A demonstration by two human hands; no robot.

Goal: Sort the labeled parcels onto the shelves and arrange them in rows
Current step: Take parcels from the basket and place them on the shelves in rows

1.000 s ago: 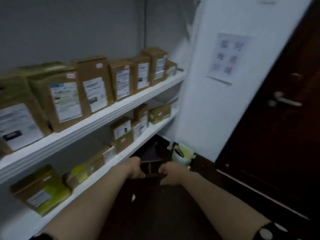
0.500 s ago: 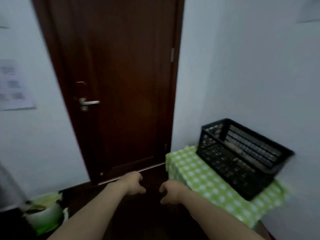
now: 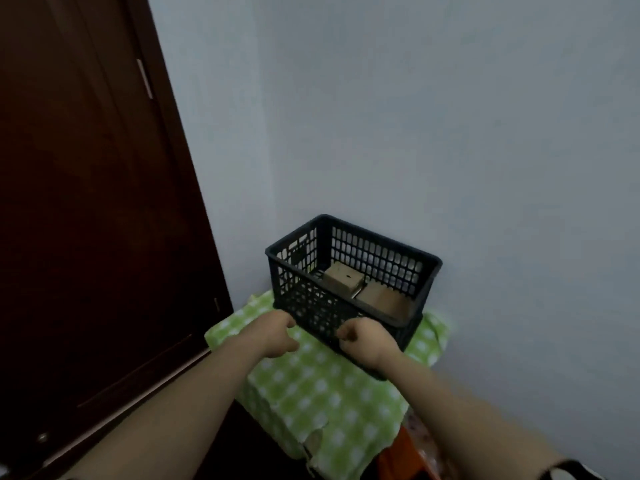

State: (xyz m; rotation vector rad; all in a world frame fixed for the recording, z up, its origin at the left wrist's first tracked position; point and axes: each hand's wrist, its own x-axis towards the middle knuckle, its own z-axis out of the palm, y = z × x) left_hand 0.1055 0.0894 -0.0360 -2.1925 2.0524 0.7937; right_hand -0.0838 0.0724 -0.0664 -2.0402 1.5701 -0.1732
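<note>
A black plastic basket (image 3: 381, 244) stands on a stand covered with a green checked cloth (image 3: 311, 386) in the room's corner. Inside it lie two brown cardboard parcels: one (image 3: 343, 277) on the left, tilted, and a flatter one (image 3: 381, 298) to its right. My left hand (image 3: 277, 336) hovers just in front of the basket's near left corner, fingers loosely curled and holding nothing. My right hand (image 3: 363, 341) hangs in front of the basket's near wall, likewise curled and empty. I cannot tell if either hand touches the basket. The shelves are out of view.
A dark brown door (image 3: 86, 202) fills the left side, shut. Pale walls (image 3: 450, 133) meet behind the basket. An orange object (image 3: 398, 459) shows under the cloth's right corner. Dark floor lies below the door.
My view has swung right from the shelves, past the door, to the corner basket, which is now closer. Both hands kept their curled pose and now reach the basket's near side.
</note>
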